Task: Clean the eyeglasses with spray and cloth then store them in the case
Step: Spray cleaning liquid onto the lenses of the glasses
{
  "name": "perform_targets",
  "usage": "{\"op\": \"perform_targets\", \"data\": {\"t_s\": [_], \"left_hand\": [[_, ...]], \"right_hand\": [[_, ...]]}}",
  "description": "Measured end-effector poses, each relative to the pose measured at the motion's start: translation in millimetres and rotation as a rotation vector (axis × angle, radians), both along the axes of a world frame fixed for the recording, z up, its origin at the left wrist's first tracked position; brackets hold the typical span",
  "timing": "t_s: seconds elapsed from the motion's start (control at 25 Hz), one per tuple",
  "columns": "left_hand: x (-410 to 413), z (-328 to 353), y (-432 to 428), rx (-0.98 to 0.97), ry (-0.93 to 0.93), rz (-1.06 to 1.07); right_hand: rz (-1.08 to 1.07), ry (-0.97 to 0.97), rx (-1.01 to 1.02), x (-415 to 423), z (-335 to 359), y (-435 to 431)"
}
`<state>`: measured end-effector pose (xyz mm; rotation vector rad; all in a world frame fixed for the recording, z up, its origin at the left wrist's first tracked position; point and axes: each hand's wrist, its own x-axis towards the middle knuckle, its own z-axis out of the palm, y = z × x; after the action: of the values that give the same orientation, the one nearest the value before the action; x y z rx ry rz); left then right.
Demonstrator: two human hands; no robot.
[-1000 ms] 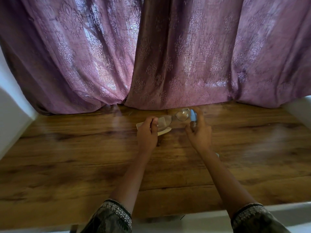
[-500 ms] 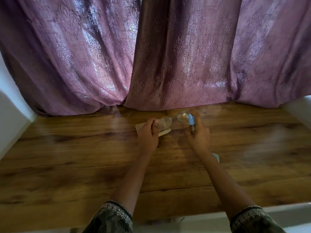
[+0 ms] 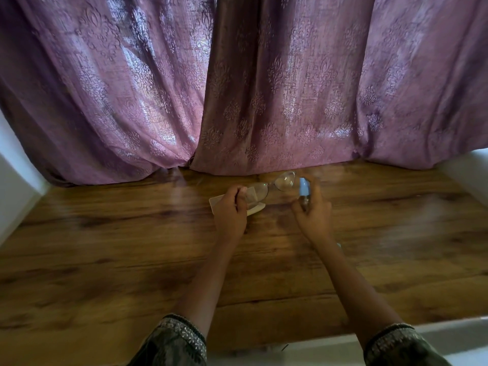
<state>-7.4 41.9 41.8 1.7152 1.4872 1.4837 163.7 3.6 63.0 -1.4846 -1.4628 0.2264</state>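
The right hand [image 3: 313, 215] has carried the small blue spray bottle [image 3: 304, 186] a touch rightward since half a second ago, and its fingers are curled round the bottle, which sits just beside the nearer lens. The left hand [image 3: 229, 215] pinches the eyeglasses [image 3: 272, 184] at their other end. It holds them above the wooden worktop [image 3: 105, 247] near the middle of its far edge, over a pale flat item [image 3: 219, 202] lying there by the purple curtain [image 3: 264, 88].

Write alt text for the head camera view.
A person's left hand holds eyeglasses by one end above a wooden table, while the right hand holds a blue-topped spray bottle close to the far lens. A pale flat item lies under the glasses; purple curtains hang behind.
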Motion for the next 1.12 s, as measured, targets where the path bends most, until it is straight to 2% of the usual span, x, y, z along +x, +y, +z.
{"op": "perform_targets", "data": {"t_s": [0.12, 0.28, 0.56, 0.76, 0.88, 1.12], "left_hand": [[1.6, 0.8, 2.1, -0.004, 0.008, 0.013], [5.2, -1.2, 7.5, -0.019, -0.017, 0.025], [8.8, -3.5, 14.9, -0.004, -0.014, 0.065], [12.3, -3.7, 18.2, 0.005, -0.012, 0.056], [11.0, -3.5, 19.9, 0.009, -0.024, 0.046], [12.8, -5.8, 21.1, -0.003, -0.042, 0.042]], "right_hand": [[0.000, 0.124, 0.029, 3.8, 0.2, -1.0], [-0.109, 0.263, -0.030, 18.4, -19.9, 11.5], [-0.265, 0.149, -0.149, 41.0, -37.2, 32.6], [-0.375, 0.295, -0.310, 50.6, -59.5, 52.4], [-0.403, 0.312, -0.384, 59.6, -68.0, 58.2], [-0.410, 0.375, -0.434, 71.3, -80.6, 58.6]]}}
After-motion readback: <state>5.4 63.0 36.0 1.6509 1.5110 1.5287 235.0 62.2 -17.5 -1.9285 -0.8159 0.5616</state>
